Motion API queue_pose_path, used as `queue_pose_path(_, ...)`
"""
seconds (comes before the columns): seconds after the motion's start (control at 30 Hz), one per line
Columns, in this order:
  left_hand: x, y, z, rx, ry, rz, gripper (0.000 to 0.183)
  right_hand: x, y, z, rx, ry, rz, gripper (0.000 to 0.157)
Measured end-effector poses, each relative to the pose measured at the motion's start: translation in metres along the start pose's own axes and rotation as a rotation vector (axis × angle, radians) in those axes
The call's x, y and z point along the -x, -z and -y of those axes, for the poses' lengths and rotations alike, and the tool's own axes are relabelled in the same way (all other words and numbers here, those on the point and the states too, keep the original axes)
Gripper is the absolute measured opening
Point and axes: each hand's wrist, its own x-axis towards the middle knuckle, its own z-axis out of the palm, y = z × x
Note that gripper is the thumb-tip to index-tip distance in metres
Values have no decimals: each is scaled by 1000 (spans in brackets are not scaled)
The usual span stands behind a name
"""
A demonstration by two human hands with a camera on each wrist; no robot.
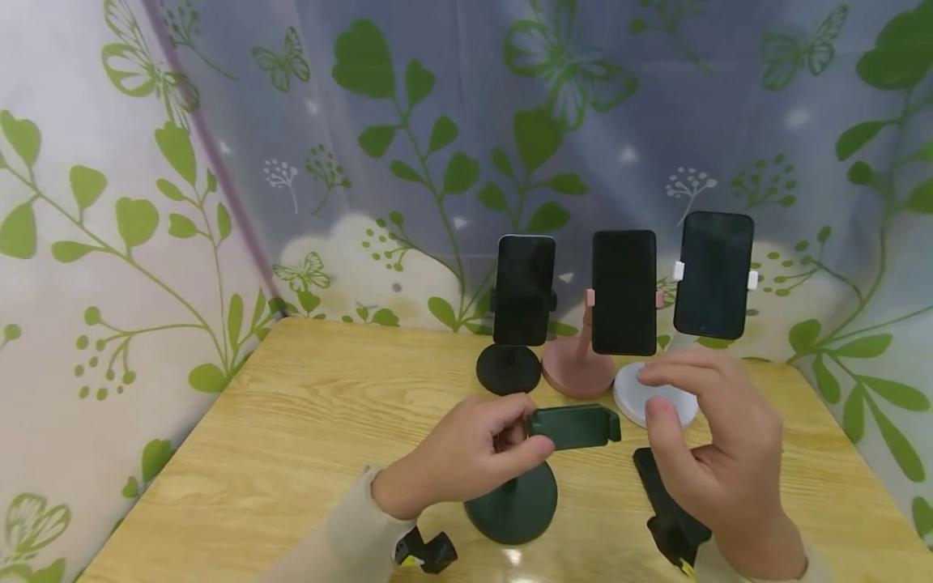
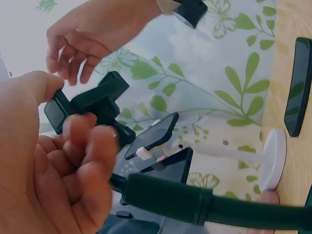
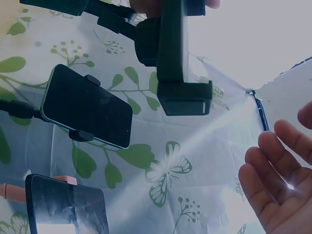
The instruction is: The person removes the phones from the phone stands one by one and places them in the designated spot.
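A dark green phone stand has its round base (image 1: 513,512) on the table and its clamp (image 1: 576,427) turned sideways above it. My left hand (image 1: 470,453) grips the clamp's left end between thumb and fingers. In the left wrist view the stand's ribbed pole (image 2: 163,197) passes below the fingers. My right hand (image 1: 725,453) hovers to the right of the clamp, apart from it, with its fingers relaxed and holding nothing. Under that hand a dark phone (image 1: 666,494) lies on the table, partly hidden. In the right wrist view the clamp (image 3: 173,58) holds no phone.
Behind stand a black stand (image 1: 508,370), a pink stand (image 1: 579,368) and a white stand (image 1: 634,397), each holding an upright dark-screened phone. The wooden table (image 1: 291,437) meets a leaf-patterned curtain (image 1: 408,178) at the back and sides.
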Motion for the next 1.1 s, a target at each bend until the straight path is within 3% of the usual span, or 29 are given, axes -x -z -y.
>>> queue_pose_path(0.2, 1, -4, -2, 260, 121, 70, 21, 3, 2, -3, 14, -9, 23, 27)
queue_pose_path(0.3, 0, -10, -2, 350, 172, 68, 28, 2, 3, -3, 11, -16, 15, 25)
queue_pose_path(0.4, -1, -19, -2, 384, 169, 25, 34, 2, 3, -3, 19, -24, 18, 25)
queue_pose_path(0.57, 1, -24, -5, 381, 102, -92, 27, 1, 1, -2, 12, -27, 4, 24)
queue_pose_path(0.7, 5, -12, -4, 472, 140, -180, 30, 1, 0, -1, 13, -31, 11, 25)
queue_pose_path(0.93, 12, 23, -3, 633, 306, -274, 48, 1, 1, -1, 38, -46, 55, 25)
queue_pose_path(1.1, 21, 50, 3, 712, 390, -400, 41, 3, 1, -3, 44, -58, 62, 24)
